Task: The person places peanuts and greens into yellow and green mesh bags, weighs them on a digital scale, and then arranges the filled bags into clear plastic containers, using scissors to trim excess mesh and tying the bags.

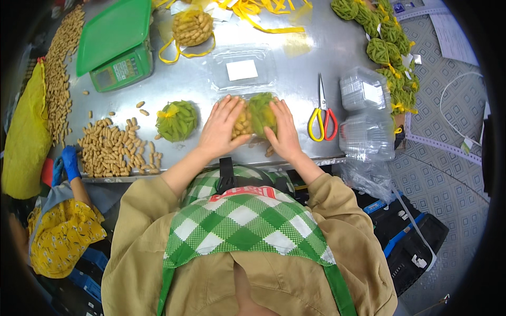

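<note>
My left hand (223,130) is pressed around a net bag of peanuts (242,123). Beside it, my right hand (284,128) holds a net bag of green pods (261,112), which look like edamame. Both bags sit side by side at the lower half of a clear plastic clamshell box, mostly hidden by my hands. Its lid (241,53) lies back on the steel table and carries a white label (242,70). Left of my hands is another yellow-tied net bag of green pods (176,121). Scissors with yellow and red handles (323,114) lie to the right.
Loose peanuts (110,148) cover the table's left front, near a green scale (118,59). Behind are a bag of peanuts (192,27) and yellow ribbons (272,29). Clear boxes (365,136) and pod bags (379,51) line the right. A co-worker's blue-gloved hand (71,162) is at left.
</note>
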### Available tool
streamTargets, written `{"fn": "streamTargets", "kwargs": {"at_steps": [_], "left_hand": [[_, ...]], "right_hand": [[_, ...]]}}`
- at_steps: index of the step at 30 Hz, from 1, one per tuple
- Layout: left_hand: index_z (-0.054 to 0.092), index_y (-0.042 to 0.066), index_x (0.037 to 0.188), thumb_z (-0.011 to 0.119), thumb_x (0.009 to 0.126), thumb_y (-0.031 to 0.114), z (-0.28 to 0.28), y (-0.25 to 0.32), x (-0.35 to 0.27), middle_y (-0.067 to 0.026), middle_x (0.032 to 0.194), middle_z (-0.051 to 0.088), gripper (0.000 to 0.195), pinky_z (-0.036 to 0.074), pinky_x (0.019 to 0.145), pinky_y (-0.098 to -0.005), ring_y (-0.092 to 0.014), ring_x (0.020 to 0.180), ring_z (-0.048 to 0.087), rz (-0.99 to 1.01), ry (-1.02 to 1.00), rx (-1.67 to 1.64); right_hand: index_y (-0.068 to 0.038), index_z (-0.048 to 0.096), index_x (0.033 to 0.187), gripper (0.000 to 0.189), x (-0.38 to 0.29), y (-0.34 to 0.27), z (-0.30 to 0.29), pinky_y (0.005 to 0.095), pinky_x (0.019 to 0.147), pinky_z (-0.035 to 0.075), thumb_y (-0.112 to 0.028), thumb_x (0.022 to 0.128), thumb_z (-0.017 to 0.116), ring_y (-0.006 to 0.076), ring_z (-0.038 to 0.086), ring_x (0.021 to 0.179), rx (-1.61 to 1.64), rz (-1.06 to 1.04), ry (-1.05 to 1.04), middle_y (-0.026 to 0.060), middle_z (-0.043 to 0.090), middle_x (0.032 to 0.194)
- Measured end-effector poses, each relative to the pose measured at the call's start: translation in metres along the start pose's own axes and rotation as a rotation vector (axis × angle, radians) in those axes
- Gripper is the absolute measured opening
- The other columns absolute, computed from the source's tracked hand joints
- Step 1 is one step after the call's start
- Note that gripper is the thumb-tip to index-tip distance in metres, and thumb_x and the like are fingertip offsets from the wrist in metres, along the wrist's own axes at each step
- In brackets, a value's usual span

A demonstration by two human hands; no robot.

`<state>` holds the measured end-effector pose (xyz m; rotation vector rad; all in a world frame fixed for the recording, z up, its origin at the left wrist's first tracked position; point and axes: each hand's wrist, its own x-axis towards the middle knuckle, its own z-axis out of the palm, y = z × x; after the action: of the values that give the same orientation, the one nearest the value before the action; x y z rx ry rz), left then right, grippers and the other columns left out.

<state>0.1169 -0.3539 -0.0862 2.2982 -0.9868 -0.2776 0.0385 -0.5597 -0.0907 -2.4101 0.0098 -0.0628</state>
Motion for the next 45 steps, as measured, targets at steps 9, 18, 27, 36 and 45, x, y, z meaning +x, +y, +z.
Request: {"fn": "streamTargets", "kwargs": {"at_steps": [9, 18, 27, 36, 45], "left_hand": [[0.047, 0.001, 0.107, 0.06, 0.079, 0.005, 0.02, -0.009, -0.05, -0.007, 0.079, 0.058, 0.031, 0.049, 0.059, -0.0282, -0.014, 0.068, 0.059, -0.662, 0.289, -0.615], [0.052, 0.0, 0.083, 0.054, 0.079, -0.001, 0.022, -0.021, -0.035, -0.0048, 0.062, 0.057, 0.005, 0.046, 0.047, -0.0235, -0.011, 0.05, 0.056, -0.781, 0.251, -0.716], [0.049, 0.001, 0.12, 0.062, 0.086, 0.02, 0.035, -0.018, -0.027, -0.011, 0.104, 0.058, 0.041, 0.049, 0.07, -0.0282, -0.016, 0.089, 0.06, -0.666, 0.142, -0.81], [0.037, 0.008, 0.141, 0.066, 0.084, 0.027, 0.066, -0.026, 0.023, -0.0177, 0.132, 0.044, 0.067, 0.038, 0.099, -0.0327, -0.025, 0.12, 0.045, -0.513, 0.089, -1.023], [0.046, 0.02, 0.137, 0.068, 0.083, 0.014, 0.063, -0.019, 0.031, -0.0076, 0.119, 0.049, 0.059, 0.04, 0.095, -0.031, -0.016, 0.107, 0.048, -0.688, 0.121, -1.109]], "right_hand": [[-0.02, 0.051, 0.127, 0.062, 0.044, -0.057, -0.001, 0.0553, 0.103, 0.032, -0.025, 0.07, 0.073, 0.0346, 0.039, 0.126, -0.088, -0.433, -0.167, 0.0139, 0.043, 0.133], [-0.004, 0.046, 0.128, 0.067, 0.046, -0.056, 0.03, 0.0495, 0.106, 0.031, -0.029, 0.072, 0.072, 0.034, 0.036, 0.13, -0.35, -0.367, -0.24, 0.0166, 0.041, 0.137], [-0.002, 0.032, 0.139, 0.075, 0.043, -0.036, 0.006, 0.0464, 0.111, 0.024, -0.028, 0.078, 0.068, 0.0346, 0.028, 0.135, -0.317, -0.226, -0.326, 0.0202, 0.035, 0.141], [0.003, 0.043, 0.13, 0.057, 0.045, 0.072, -0.056, 0.0385, 0.099, 0.037, -0.033, 0.088, 0.057, 0.0294, 0.049, 0.116, 0.269, 0.559, 0.278, 0.0201, 0.049, 0.126], [-0.003, 0.028, 0.142, 0.054, 0.06, 0.067, -0.018, 0.0344, 0.1, 0.037, -0.025, 0.096, 0.046, 0.0225, 0.047, 0.119, 1.112, 0.743, 0.246, 0.0125, 0.055, 0.126]]}}
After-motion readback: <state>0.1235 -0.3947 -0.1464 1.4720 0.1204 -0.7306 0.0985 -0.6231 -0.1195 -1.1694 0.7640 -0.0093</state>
